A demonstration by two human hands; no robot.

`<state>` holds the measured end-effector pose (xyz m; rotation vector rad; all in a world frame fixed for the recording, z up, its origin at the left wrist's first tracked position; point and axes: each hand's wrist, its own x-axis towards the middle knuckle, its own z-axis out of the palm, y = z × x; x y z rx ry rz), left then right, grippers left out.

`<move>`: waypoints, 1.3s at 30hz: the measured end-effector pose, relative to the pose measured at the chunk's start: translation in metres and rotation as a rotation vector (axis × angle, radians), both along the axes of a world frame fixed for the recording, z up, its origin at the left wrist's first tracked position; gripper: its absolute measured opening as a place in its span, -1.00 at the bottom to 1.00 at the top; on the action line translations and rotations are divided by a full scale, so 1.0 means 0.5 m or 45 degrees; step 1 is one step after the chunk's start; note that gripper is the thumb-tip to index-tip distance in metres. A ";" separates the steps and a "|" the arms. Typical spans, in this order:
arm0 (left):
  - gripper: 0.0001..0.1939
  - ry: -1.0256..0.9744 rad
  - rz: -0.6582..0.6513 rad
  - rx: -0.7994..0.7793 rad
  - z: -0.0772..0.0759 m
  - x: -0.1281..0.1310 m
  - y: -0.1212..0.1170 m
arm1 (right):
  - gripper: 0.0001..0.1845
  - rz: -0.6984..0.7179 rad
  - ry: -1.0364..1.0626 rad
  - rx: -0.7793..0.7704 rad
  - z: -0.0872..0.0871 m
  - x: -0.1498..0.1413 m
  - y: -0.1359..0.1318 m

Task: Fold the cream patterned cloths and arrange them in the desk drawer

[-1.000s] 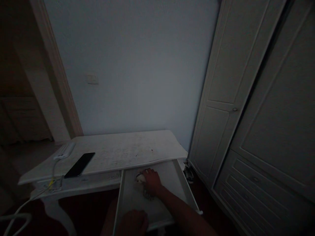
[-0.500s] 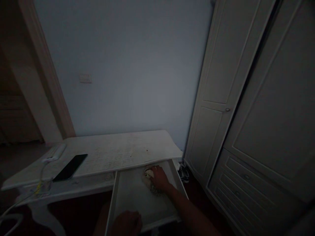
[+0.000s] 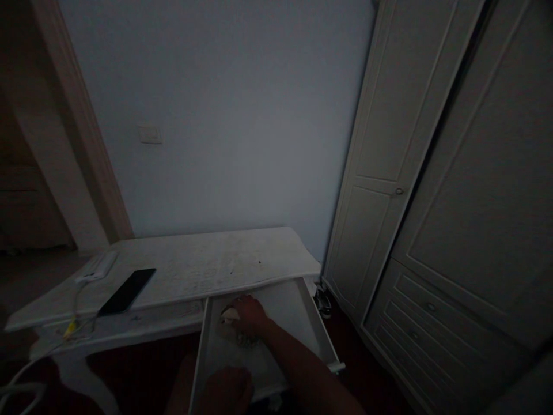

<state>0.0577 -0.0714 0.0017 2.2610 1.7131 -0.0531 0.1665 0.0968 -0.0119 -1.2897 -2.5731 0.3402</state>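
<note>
The room is dim. A white desk [image 3: 194, 265] has its right drawer [image 3: 317, 328] pulled out. My right hand [image 3: 250, 317] reaches into the drawer and presses a pale crumpled cloth [image 3: 231, 328] against the drawer floor near its left back corner; its fingers are curled on the cloth. My left hand [image 3: 227, 392] rests closed on the drawer's front edge at the bottom of the view.
A black phone [image 3: 127, 291] and a white power strip [image 3: 97, 266] with cables lie on the desk's left end. A tall white wardrobe [image 3: 432, 202] stands close on the right. A doorway [image 3: 34, 173] opens at the left. Small objects lie on the floor between desk and wardrobe.
My right hand slid the cloth from the drawer's back right toward its left side. The view shifted slightly.
</note>
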 end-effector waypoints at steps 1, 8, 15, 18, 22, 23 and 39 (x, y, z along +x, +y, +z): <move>-0.56 -0.009 0.002 0.009 -0.004 -0.001 -0.001 | -0.41 0.039 -0.018 0.000 -0.001 -0.017 -0.002; -0.62 -0.006 -0.021 0.061 -0.044 -0.009 0.007 | -0.36 0.222 -0.131 0.014 0.005 -0.066 -0.006; -0.62 -0.063 -0.039 0.205 -0.064 -0.014 0.010 | -0.35 0.462 -0.243 -0.001 -0.005 -0.052 -0.026; -0.66 -0.165 -0.115 0.306 -0.076 -0.025 0.012 | -0.43 0.601 -0.281 -0.023 -0.021 -0.045 -0.045; -0.64 -0.321 -0.123 0.373 -0.105 -0.047 0.018 | -0.53 0.697 -0.311 -0.120 -0.040 -0.027 -0.067; -0.63 -0.356 -0.115 0.374 -0.110 -0.051 0.020 | -0.52 0.718 -0.305 -0.151 -0.042 -0.021 -0.072; -0.63 -0.196 0.095 0.057 -0.018 -0.019 0.001 | -0.20 0.347 -0.366 -0.551 0.021 0.212 -0.088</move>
